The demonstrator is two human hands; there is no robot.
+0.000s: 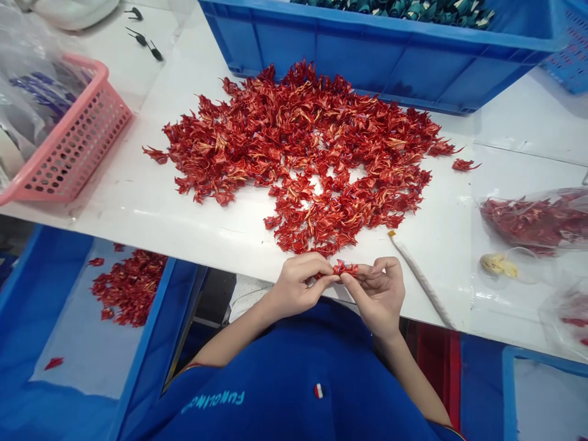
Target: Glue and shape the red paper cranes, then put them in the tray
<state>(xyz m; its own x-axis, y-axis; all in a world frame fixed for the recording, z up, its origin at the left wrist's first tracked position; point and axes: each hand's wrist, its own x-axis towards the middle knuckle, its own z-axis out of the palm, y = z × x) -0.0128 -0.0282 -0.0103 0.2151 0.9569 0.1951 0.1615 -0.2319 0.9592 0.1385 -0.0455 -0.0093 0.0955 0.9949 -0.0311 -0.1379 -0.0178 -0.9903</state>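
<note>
Blue crate (367,61) along the counter's (441,245) far edge, dark green paper cranes (395,7) inside; pink basket (78,141) at the far left corner, clear plastic bag (27,79) in it; blue bin (92,306) below the near edge, loose red cranes (128,288) inside. Heap of red cranes (294,153) mid-counter, just beyond the hands. Single red crane (345,268) pinched between left hand (298,285) and right hand (374,297), both at the near edge.

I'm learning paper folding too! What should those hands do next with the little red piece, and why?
Maybe the left hand and right hand could set the small red folded paper piece on the red paper pile. Both hands pinch it above the white table, and the pile lies just beyond them, so it is a short reach.
</note>
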